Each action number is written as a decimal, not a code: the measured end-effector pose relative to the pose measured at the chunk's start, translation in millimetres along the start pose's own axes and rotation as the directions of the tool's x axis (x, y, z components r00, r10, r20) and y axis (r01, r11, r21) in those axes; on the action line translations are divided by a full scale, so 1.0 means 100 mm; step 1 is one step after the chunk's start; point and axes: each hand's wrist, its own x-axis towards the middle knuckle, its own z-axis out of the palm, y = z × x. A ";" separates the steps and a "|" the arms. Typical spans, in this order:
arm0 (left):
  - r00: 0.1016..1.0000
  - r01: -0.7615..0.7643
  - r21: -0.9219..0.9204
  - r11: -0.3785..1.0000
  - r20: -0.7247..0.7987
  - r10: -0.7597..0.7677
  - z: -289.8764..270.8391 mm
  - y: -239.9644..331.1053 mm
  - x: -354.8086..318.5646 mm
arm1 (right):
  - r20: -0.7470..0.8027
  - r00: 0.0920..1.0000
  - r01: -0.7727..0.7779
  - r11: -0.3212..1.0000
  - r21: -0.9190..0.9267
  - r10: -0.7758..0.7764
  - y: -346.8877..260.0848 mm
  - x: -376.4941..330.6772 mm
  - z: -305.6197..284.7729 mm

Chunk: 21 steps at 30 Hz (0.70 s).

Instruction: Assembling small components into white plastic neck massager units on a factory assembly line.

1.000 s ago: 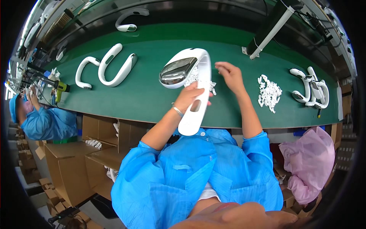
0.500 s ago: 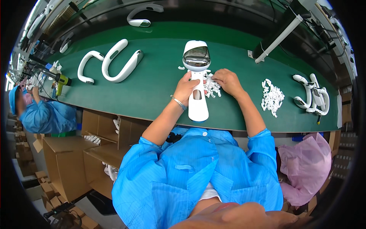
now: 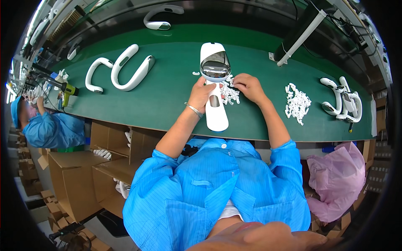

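Observation:
My left hand (image 3: 200, 95) is closed around a white neck fan (image 3: 216, 115), thumb across its front. The fan stands out toward me, with a glossy dark-silver panel (image 3: 215, 65) at its far end and a small window lower down. Just right of it, my right hand (image 3: 249, 87) has its fingertips pinched together at the edge of a pile of small white plastic parts (image 3: 230, 95). What those fingertips hold, if anything, is hidden. The fan covers part of the pile, and a single white part (image 3: 195, 73) lies apart on its left.
Another heap of white parts (image 3: 297, 104) lies to the right, beside several stacked neck fans (image 3: 344, 101). Two curved white pieces (image 3: 133, 85) rest at left on the green table (image 3: 171, 79). A metal post (image 3: 302, 37) rises behind. Cardboard boxes (image 3: 71, 184) and co-workers flank me.
The neck fan has tilted slightly in my left hand, its far end showing more of the glossy panel. My right hand stays at the pile, with only a small shift of the fingers.

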 end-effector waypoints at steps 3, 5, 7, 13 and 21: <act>1.000 -0.010 -0.003 1.000 0.003 0.010 0.06 -0.01 0.00 | -0.004 0.970 -0.230 0.918 0.323 0.244 -0.19 0.00 -0.09; 0.999 -0.045 0.021 0.999 -0.006 0.045 0.13 -0.06 0.02 | 0.035 0.936 -0.321 0.808 0.495 0.351 -0.40 0.04 -0.10; 1.000 -0.027 0.041 0.999 -0.006 0.028 0.20 -0.12 0.00 | -0.023 0.927 -0.312 0.804 0.506 0.374 -0.69 0.12 -0.08; 0.990 -0.138 0.091 0.986 -0.004 0.139 0.40 -0.29 0.04 | -0.218 0.943 -0.147 0.903 0.404 0.251 -0.37 0.00 0.12; 0.998 -0.057 0.063 0.996 0.025 0.055 0.45 -0.28 -0.06 | -0.204 0.853 -0.352 0.818 0.455 0.480 -0.80 0.04 0.02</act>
